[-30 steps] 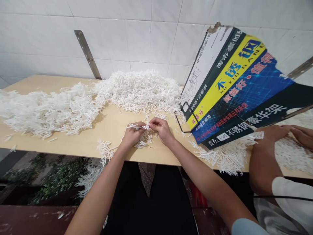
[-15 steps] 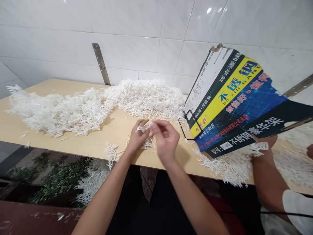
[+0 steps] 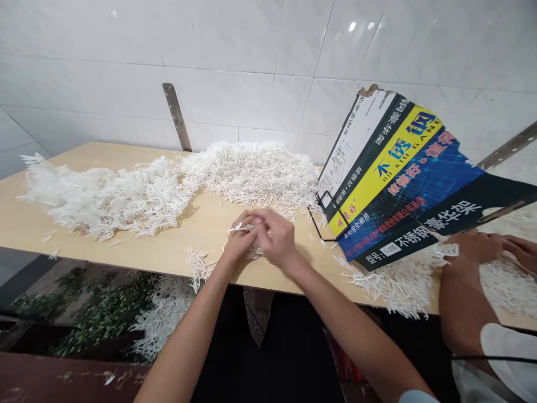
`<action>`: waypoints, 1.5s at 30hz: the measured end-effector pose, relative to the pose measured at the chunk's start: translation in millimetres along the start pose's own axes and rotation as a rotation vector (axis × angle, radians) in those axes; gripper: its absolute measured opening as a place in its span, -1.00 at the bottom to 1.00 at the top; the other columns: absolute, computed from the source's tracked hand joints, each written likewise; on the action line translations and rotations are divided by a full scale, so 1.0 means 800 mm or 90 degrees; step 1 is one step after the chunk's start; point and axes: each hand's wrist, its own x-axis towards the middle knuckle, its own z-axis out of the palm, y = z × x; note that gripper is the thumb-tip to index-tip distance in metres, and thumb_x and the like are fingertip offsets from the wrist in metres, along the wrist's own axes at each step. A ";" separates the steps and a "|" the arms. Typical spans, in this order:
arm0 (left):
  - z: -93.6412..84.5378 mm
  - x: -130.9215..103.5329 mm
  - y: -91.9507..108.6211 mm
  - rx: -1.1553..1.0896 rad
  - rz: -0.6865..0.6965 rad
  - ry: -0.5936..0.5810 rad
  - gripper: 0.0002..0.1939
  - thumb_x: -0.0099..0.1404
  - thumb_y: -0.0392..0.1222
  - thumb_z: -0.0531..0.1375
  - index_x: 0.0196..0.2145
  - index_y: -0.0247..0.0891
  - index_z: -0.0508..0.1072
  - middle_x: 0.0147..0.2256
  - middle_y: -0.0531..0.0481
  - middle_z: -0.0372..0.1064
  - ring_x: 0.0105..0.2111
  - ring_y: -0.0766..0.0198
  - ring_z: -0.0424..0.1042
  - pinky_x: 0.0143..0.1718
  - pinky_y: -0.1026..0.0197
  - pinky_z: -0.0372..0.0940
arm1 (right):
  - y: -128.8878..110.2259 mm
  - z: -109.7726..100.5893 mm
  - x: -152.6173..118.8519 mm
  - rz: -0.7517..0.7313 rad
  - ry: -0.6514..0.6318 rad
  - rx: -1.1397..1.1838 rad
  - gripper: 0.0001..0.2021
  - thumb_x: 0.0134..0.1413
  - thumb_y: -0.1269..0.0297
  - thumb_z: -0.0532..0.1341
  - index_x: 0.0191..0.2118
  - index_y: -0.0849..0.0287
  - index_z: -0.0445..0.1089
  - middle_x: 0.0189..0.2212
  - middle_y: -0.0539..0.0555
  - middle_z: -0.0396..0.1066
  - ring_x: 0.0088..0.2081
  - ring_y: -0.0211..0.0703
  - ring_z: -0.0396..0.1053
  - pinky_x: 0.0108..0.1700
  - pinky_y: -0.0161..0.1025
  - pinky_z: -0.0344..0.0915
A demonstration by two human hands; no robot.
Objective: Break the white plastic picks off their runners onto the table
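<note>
Both hands meet low over the board near its front edge. Between the closed fingers of my left hand is a thin white branched piece, which looks like plastic. My right hand is closed in a pinch against the left fingertips; whatever it grips there is hidden. More white bits lie under and between the hands. Left of my left wrist, a small white branched cluster hangs over the board's edge.
White piles, one left and one central, cover the board's back. Printed cardboard leans in a black wire stand at right. Beyond it, another person's arm rests by more white pieces. Green foliage sits below left.
My right hand has come down and left, its fingers now against my left fingertips. At far right, the other person's hands have come together into view. The camera view has shifted slightly.
</note>
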 end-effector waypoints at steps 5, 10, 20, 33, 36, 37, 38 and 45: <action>0.004 0.004 -0.003 0.048 0.030 -0.022 -0.86 0.35 -0.13 0.22 -0.26 -0.21 0.55 -0.21 -0.04 0.44 -0.19 0.17 0.48 -0.13 0.18 0.33 | 0.094 -0.038 -0.015 0.034 -0.155 -0.044 -0.66 0.32 0.38 0.12 0.15 0.09 0.38 0.03 0.17 0.48 -0.02 0.00 0.47 -0.03 -0.07 0.46; 0.005 0.006 -0.012 0.076 0.040 -0.057 -0.78 0.37 -0.11 0.19 -0.37 -0.22 0.56 -0.28 -0.03 0.46 -0.23 0.18 0.48 -0.14 0.17 0.31 | 0.110 -0.031 -0.033 -0.077 -0.210 -0.076 -0.47 0.28 0.48 0.12 0.31 -0.04 0.27 0.22 0.14 0.36 0.22 0.02 0.34 0.19 0.01 0.40; 0.001 0.006 -0.006 0.072 0.023 -0.162 -0.72 0.39 0.03 0.21 -0.19 -0.20 0.60 -0.17 -0.07 0.46 -0.14 0.11 0.48 -0.09 0.14 0.34 | 0.110 -0.038 -0.032 -0.050 -0.161 0.040 -0.79 0.27 0.35 0.22 -0.02 0.06 0.51 -0.02 0.15 0.53 0.04 0.01 0.45 0.12 0.02 0.41; 0.002 0.006 -0.010 -0.001 -0.059 -0.065 -0.69 0.30 0.07 0.27 -0.35 -0.26 0.55 -0.43 0.03 0.44 -0.38 0.22 0.39 -0.31 0.23 0.25 | 0.112 -0.034 -0.027 0.349 -0.196 0.312 -0.82 0.17 0.16 0.24 -0.33 0.16 0.43 -0.53 -0.05 0.33 -0.46 -0.22 0.34 -0.41 -0.31 0.26; 0.001 0.007 -0.015 -0.029 -0.097 -0.071 -0.72 0.26 0.03 0.30 -0.40 -0.26 0.53 -0.50 0.06 0.36 -0.45 0.28 0.31 -0.37 0.25 0.19 | 0.113 -0.033 -0.028 0.366 -0.210 0.359 -0.75 0.16 0.05 0.29 -0.29 0.15 0.43 -0.50 -0.04 0.36 -0.46 -0.23 0.35 -0.43 -0.32 0.27; 0.001 0.007 -0.016 -0.041 -0.108 -0.073 -0.73 0.25 0.02 0.30 -0.41 -0.26 0.52 -0.51 0.07 0.33 -0.46 0.29 0.30 -0.38 0.25 0.19 | 0.114 -0.032 -0.027 0.371 -0.208 0.365 -0.74 0.16 0.04 0.30 -0.30 0.15 0.42 -0.50 -0.05 0.35 -0.47 -0.24 0.34 -0.44 -0.32 0.26; 0.001 0.008 -0.017 -0.057 -0.122 -0.075 -0.73 0.24 0.01 0.31 -0.42 -0.26 0.50 -0.52 0.08 0.31 -0.47 0.29 0.29 -0.39 0.25 0.19 | 0.114 -0.032 -0.027 0.375 -0.206 0.367 -0.74 0.15 0.04 0.30 -0.32 0.15 0.41 -0.51 -0.06 0.33 -0.48 -0.24 0.33 -0.45 -0.33 0.26; 0.001 0.007 -0.017 -0.167 -0.200 -0.076 -0.74 0.13 -0.02 0.36 -0.43 -0.26 0.46 -0.50 0.06 0.30 -0.47 0.29 0.29 -0.41 0.23 0.21 | 0.110 -0.034 -0.027 0.298 -0.174 0.289 -0.74 0.15 0.23 0.29 -0.04 0.15 0.46 -0.20 0.07 0.50 -0.35 -0.24 0.40 -0.40 -0.34 0.28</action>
